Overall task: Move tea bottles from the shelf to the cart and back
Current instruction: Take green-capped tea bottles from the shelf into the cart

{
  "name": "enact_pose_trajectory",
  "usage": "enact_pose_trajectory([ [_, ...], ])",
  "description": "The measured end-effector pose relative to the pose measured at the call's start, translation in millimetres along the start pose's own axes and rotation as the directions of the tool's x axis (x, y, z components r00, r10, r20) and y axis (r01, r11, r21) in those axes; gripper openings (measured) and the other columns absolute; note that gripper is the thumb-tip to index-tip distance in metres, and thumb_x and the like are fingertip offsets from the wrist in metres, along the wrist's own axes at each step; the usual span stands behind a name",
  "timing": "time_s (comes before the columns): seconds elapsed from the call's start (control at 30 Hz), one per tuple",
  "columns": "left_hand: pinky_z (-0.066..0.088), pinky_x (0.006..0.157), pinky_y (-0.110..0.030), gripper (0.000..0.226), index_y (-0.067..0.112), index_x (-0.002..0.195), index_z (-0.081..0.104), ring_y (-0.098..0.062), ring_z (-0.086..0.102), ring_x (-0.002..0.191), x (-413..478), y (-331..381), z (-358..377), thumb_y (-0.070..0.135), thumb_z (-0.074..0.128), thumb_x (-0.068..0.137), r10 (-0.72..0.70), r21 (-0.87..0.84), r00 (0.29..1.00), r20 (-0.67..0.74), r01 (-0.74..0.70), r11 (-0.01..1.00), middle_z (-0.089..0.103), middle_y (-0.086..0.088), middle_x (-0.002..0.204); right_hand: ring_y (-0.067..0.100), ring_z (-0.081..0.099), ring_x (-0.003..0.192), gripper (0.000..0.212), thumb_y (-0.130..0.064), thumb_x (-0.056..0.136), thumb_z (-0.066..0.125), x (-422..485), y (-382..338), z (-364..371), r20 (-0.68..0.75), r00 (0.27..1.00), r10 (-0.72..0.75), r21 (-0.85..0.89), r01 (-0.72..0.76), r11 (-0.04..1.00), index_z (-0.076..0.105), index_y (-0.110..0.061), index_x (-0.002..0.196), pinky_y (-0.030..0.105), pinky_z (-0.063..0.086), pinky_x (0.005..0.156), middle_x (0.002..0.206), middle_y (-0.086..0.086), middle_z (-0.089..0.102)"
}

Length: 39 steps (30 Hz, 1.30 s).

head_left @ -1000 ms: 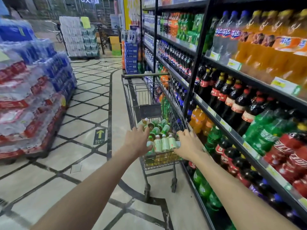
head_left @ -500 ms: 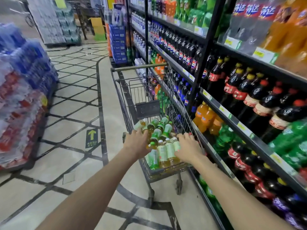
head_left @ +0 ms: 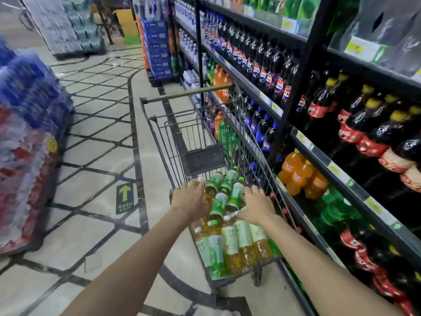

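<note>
In the head view, the wire cart (head_left: 186,93) is seen loaded with tea bottles (head_left: 230,242), piled on their sides. The nearest row is laid lengthwise along the cart, caps pointed away from the person. The left hand (head_left: 189,201) and right hand (head_left: 257,207) are stretched over the pile with fingers spread, nothing clasped. The cart is parked just beside the shelf (head_left: 319,153); open floor (head_left: 102,156) is left on its other side.
</note>
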<state>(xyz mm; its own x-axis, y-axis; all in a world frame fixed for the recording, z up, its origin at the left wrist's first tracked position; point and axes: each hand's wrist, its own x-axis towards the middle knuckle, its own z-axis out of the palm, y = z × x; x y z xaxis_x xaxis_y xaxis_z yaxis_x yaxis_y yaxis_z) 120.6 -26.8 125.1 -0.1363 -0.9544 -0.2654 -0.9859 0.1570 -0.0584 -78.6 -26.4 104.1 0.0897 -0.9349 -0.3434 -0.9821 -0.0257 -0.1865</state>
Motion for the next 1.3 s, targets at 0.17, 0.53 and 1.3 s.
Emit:
enact_pose_trajectory([
  [0.17,0.049,0.095,-0.046,0.071,0.022,0.147,0.033,-0.031,0.051,0.124,41.7,-12.4,1.4,0.061,0.054,0.091,0.008,-0.002,1.0,0.022,-0.008,1.0,0.048,-0.009,0.137,0.03,0.032,0.14,0.077,-0.034,0.088,0.068,35.1,-0.2,1.9,0.039,0.999,0.032,0.037,-0.033,0.999,0.028,-0.014,0.15,0.043,0.035,0.112,0.151,0.01,0.032],
  [0.53,0.053,0.093,-0.047,0.073,0.021,0.148,0.031,-0.032,0.052,0.123,136.3,-11.0,59.4,0.059,0.056,0.09,0.237,-0.049,0.945,0.224,-0.232,0.972,0.048,-0.011,0.139,0.031,0.037,0.135,0.069,-0.037,0.091,0.067,78.7,2.5,52.7,0.131,0.949,0.287,0.165,-0.306,0.938,0.033,-0.012,0.146,0.043,0.042,0.102,0.148,0.011,0.035],
  [1.3,0.046,0.102,-0.05,0.1,0.015,0.156,0.012,-0.036,0.042,0.138,160.0,8.6,177.9,0.07,0.056,0.086,0.268,-0.062,0.809,0.522,-0.278,0.959,0.032,-0.014,0.155,0.028,0.049,0.125,0.083,-0.04,0.077,0.081,60.6,-68.0,246.3,0.408,0.714,0.569,0.362,-0.699,0.617,0.035,-0.017,0.143,0.04,0.052,0.093,0.143,0.007,0.039],
])
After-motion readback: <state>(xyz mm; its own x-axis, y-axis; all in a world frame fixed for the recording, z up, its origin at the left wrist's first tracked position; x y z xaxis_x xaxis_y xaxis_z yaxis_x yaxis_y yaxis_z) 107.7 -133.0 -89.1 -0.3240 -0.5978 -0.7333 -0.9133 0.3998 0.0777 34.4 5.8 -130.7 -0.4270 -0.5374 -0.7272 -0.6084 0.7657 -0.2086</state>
